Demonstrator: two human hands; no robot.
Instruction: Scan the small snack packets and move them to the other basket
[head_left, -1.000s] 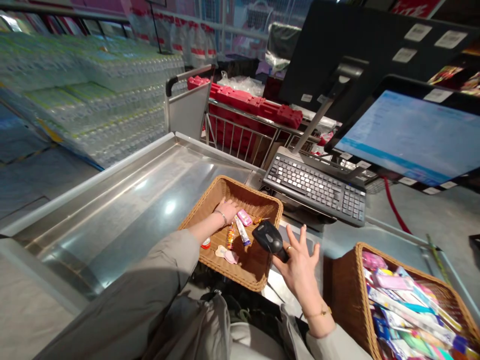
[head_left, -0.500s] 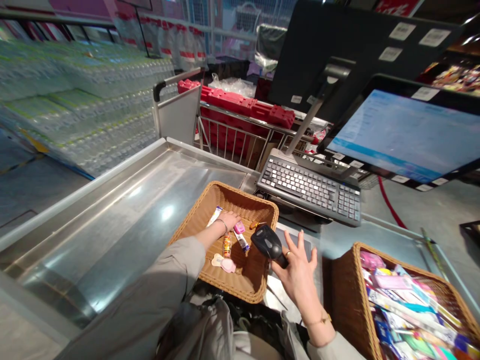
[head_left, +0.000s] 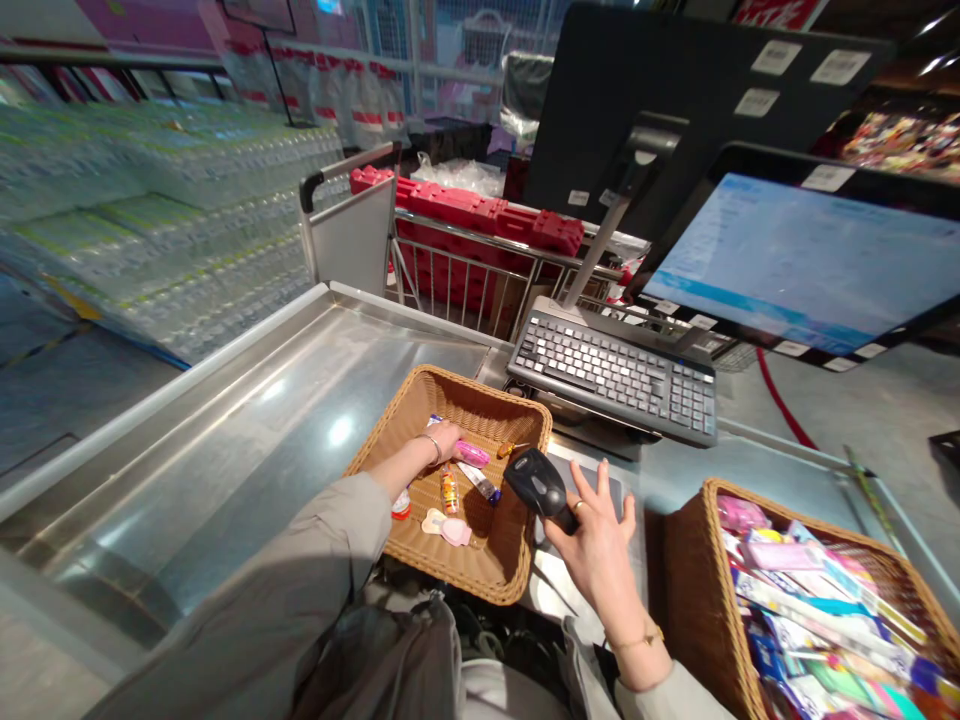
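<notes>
A black pistol-shaped scanner [head_left: 534, 480] rests in the right hand [head_left: 596, 540] (fingers splayed); the left hand [head_left: 444, 440] pinches a pink packet [head_left: 472, 455] over the basket [head_left: 480, 578].

Wicker basket [head_left: 686, 590] of packets cut off by the right and bottom edges, screen [head_left: 795, 260] text too blurred to read, stacked water bottles [head_left: 150, 200] smeared at left, scanner [head_left: 534, 478] handle hidden inside the right hand [head_left: 596, 540] grip, left hand [head_left: 442, 440] covering one end of a pink packet [head_left: 472, 454], its label too small to read.
</notes>
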